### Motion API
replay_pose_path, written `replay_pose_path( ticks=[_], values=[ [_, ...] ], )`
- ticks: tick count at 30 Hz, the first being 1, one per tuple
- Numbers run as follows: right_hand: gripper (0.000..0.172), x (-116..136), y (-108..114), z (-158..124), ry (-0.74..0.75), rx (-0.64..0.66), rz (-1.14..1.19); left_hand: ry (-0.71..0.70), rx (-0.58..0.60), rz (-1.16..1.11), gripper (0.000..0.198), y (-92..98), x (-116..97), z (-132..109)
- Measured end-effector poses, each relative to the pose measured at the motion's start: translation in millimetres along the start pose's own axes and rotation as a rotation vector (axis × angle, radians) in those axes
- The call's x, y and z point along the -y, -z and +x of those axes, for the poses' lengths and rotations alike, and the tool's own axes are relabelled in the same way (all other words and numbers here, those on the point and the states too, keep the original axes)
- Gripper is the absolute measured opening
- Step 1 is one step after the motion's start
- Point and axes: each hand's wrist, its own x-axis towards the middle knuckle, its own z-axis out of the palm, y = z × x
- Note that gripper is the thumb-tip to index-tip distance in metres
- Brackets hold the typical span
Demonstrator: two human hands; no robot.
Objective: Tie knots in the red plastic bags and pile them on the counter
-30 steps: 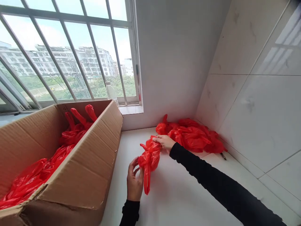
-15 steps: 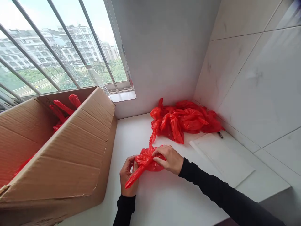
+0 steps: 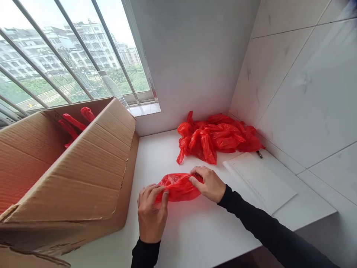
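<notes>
A red plastic bag point(image 3: 178, 189) is stretched sideways between my two hands, low over the white tabletop. My left hand point(image 3: 153, 212) pinches its left end between thumb and fingers. At the right end, my right hand point(image 3: 209, 183) grips the bag's upper edge. The bag's top looks spread, with a fold of film across the middle; what it contains, if anything, cannot be made out. Behind it lies a heap of red plastic bags point(image 3: 220, 136), several of them knotted, against the wall.
An open cardboard box point(image 3: 83, 178) with red bags point(image 3: 74, 124) inside fills the left side. White paper point(image 3: 259, 182) and a dark pen-like object point(image 3: 259, 154) lie on the table point(image 3: 178, 234) at right. A bottle point(image 3: 113, 87) stands by the barred window.
The twisted, bunched top of the bag has been loosened and spread out. My left hand has turned over it, and my right hand has shifted slightly right.
</notes>
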Motion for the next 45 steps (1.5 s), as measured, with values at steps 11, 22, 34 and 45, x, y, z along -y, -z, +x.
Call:
replay_pose_path(
  ticks=[11, 22, 34, 45],
  values=[
    [0.027, 39, 17, -38, 0.269, -0.474, 0.055, 0.606, -0.072, -0.391, 0.026, 32.1, -30, -14],
    [0.024, 37, -13, -21, 0.132, 0.42, -0.534, 0.831, 0.02, -0.871, 0.041, 28.3, -35, -11],
    [0.049, 39, -11, -7, -0.097, 0.475, -0.632, 0.904, 0.174, -0.592, 0.066, 47.1, -60, -6],
    [0.047, 36, -26, -2, 0.046, 0.548, -0.632, 0.928, 0.02, -0.773, 0.059, 50.0, -41, -11]
  ],
)
